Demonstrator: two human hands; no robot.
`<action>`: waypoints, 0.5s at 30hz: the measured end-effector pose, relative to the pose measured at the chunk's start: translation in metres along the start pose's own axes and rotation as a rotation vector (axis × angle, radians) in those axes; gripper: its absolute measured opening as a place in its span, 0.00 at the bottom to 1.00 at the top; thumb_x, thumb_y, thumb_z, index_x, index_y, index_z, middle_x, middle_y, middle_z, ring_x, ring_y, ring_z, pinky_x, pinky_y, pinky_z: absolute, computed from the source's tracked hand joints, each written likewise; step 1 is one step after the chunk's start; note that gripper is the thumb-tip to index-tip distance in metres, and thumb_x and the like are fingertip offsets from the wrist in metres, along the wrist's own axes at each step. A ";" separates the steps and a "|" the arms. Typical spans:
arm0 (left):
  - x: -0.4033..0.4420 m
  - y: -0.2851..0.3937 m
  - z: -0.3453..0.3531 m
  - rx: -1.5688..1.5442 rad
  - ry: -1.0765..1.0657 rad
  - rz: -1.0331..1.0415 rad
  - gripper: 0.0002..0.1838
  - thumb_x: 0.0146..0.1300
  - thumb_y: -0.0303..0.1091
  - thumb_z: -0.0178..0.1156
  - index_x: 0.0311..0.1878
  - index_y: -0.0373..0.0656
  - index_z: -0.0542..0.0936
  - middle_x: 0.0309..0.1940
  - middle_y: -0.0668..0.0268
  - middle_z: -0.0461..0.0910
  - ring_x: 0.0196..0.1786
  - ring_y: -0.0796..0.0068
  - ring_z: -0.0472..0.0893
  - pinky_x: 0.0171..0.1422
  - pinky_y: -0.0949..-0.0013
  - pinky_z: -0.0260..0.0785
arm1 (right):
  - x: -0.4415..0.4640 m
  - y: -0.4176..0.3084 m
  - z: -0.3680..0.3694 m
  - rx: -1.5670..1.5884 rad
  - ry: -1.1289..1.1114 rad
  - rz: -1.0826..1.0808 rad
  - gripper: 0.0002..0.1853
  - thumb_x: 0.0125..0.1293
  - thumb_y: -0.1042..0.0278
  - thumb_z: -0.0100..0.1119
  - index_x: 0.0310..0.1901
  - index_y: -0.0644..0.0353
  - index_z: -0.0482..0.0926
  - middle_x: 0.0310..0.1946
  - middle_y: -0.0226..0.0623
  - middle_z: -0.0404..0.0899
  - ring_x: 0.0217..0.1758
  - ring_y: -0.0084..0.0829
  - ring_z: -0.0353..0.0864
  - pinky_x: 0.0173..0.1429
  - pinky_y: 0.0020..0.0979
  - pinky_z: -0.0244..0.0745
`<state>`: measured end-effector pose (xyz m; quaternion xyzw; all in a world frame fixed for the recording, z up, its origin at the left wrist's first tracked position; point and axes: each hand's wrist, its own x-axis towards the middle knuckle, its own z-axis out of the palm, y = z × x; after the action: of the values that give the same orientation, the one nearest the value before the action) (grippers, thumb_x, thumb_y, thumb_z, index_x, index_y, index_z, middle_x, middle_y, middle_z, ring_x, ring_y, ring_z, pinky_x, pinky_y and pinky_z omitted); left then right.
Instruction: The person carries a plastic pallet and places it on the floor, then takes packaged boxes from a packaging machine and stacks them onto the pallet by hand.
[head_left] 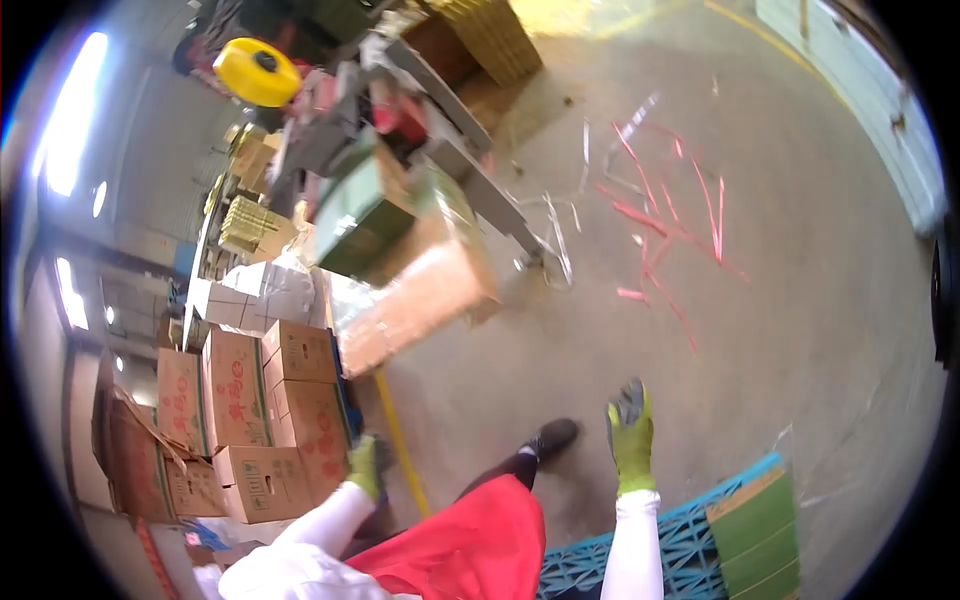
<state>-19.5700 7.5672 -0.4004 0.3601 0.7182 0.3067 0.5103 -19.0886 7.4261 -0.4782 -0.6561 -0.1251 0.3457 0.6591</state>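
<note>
My right hand [630,430], in a green glove with grey fingertips, hangs over the concrete floor, above and left of a blue plastic pallet [690,535]. Its fingers look bent, and whether they hold anything is too small to tell. On the left, my left hand [368,465], gloved in the same green, is near the stacked brown cartons [262,484]; its fingers are blurred. A red apron [475,545] and one dark shoe [557,438] show between my arms.
Green boxes [755,535] lie on the blue pallet. Pink and white strap scraps [655,215] litter the floor. Ahead-left are a green carton [365,215], a large brown box [430,285] and grey machinery [480,195]. A pale panel [870,110] borders the right.
</note>
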 end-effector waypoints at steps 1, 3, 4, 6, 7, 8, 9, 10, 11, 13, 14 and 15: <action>0.024 0.030 -0.026 0.049 0.026 0.128 0.09 0.67 0.45 0.54 0.36 0.53 0.78 0.26 0.74 0.77 0.29 0.75 0.76 0.31 0.66 0.68 | 0.027 -0.070 0.042 -0.072 -0.095 -0.031 0.34 0.59 0.74 0.67 0.67 0.66 0.63 0.58 0.46 0.75 0.60 0.36 0.76 0.61 0.33 0.73; 0.049 0.126 -0.046 0.158 0.100 0.382 0.09 0.70 0.36 0.50 0.37 0.52 0.80 0.28 0.72 0.77 0.31 0.78 0.76 0.34 0.68 0.69 | 0.064 -0.163 0.123 -0.165 -0.258 -0.157 0.31 0.61 0.79 0.62 0.66 0.65 0.64 0.57 0.43 0.75 0.59 0.32 0.77 0.61 0.30 0.73; 0.027 0.196 0.006 -0.207 0.235 0.263 0.11 0.72 0.38 0.50 0.48 0.50 0.80 0.37 0.72 0.80 0.40 0.79 0.78 0.41 0.71 0.71 | 0.078 -0.191 0.163 -0.177 -0.334 -0.254 0.29 0.62 0.83 0.58 0.66 0.65 0.64 0.56 0.40 0.75 0.58 0.28 0.77 0.61 0.28 0.73; 0.078 0.244 0.019 -0.289 0.120 0.258 0.18 0.71 0.45 0.53 0.59 0.50 0.76 0.51 0.70 0.79 0.52 0.74 0.78 0.48 0.69 0.72 | 0.103 -0.234 0.242 -0.134 -0.460 -0.309 0.30 0.62 0.78 0.61 0.66 0.65 0.65 0.56 0.42 0.76 0.57 0.31 0.78 0.60 0.29 0.74; 0.114 0.260 0.026 -0.337 0.007 0.251 0.21 0.70 0.48 0.54 0.61 0.51 0.75 0.54 0.69 0.78 0.54 0.72 0.78 0.50 0.67 0.71 | 0.113 -0.247 0.280 -0.166 -0.445 -0.301 0.30 0.62 0.75 0.62 0.66 0.65 0.65 0.56 0.42 0.76 0.57 0.32 0.78 0.61 0.31 0.73; 0.141 0.275 0.036 -0.410 -0.129 0.181 0.26 0.69 0.54 0.54 0.65 0.52 0.71 0.61 0.67 0.74 0.58 0.68 0.76 0.57 0.60 0.69 | 0.120 -0.254 0.313 -0.200 -0.422 -0.288 0.30 0.62 0.71 0.63 0.66 0.66 0.65 0.56 0.43 0.76 0.58 0.34 0.78 0.61 0.32 0.73; 0.143 0.301 0.066 -0.365 -0.120 0.167 0.34 0.67 0.62 0.51 0.69 0.51 0.67 0.65 0.64 0.70 0.65 0.66 0.70 0.65 0.56 0.65 | 0.125 -0.256 0.346 -0.227 -0.391 -0.267 0.31 0.62 0.68 0.64 0.65 0.66 0.65 0.56 0.44 0.76 0.58 0.35 0.78 0.61 0.34 0.73; 0.152 0.321 0.084 -0.424 -0.124 0.084 0.33 0.70 0.56 0.51 0.72 0.49 0.63 0.70 0.61 0.66 0.70 0.64 0.65 0.71 0.57 0.58 | 0.129 -0.253 0.375 -0.376 -0.318 -0.406 0.31 0.63 0.59 0.63 0.63 0.64 0.68 0.55 0.47 0.76 0.58 0.39 0.77 0.61 0.36 0.73; 0.173 0.309 0.092 -0.207 -0.115 0.336 0.31 0.71 0.54 0.50 0.72 0.50 0.64 0.68 0.62 0.68 0.70 0.65 0.65 0.70 0.53 0.58 | 0.135 -0.241 0.393 -0.540 -0.216 -0.525 0.31 0.63 0.51 0.63 0.62 0.62 0.70 0.55 0.50 0.77 0.59 0.44 0.77 0.60 0.39 0.73; 0.173 0.294 0.118 -0.055 -0.244 0.377 0.28 0.74 0.49 0.48 0.70 0.45 0.67 0.68 0.63 0.68 0.71 0.68 0.63 0.70 0.57 0.59 | 0.119 -0.222 0.410 -0.665 -0.127 -0.510 0.31 0.60 0.52 0.63 0.60 0.63 0.70 0.55 0.50 0.76 0.58 0.45 0.76 0.60 0.41 0.72; 0.166 0.294 0.112 -0.068 -0.359 0.138 0.27 0.74 0.47 0.48 0.69 0.38 0.69 0.70 0.62 0.66 0.73 0.70 0.60 0.71 0.65 0.59 | 0.107 -0.216 0.416 -0.683 -0.101 -0.489 0.31 0.59 0.52 0.64 0.60 0.63 0.70 0.54 0.50 0.76 0.58 0.46 0.76 0.60 0.42 0.71; 0.179 0.283 0.104 -0.093 -0.434 0.113 0.28 0.74 0.48 0.47 0.70 0.39 0.67 0.70 0.62 0.65 0.73 0.68 0.61 0.72 0.64 0.58 | 0.092 -0.209 0.414 -0.684 -0.058 -0.453 0.31 0.58 0.53 0.64 0.59 0.63 0.70 0.54 0.50 0.76 0.58 0.46 0.75 0.60 0.43 0.70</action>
<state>-19.4526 7.8803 -0.2934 0.4335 0.5554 0.2831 0.6508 -19.2168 7.8259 -0.2615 -0.7832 -0.3926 0.1485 0.4587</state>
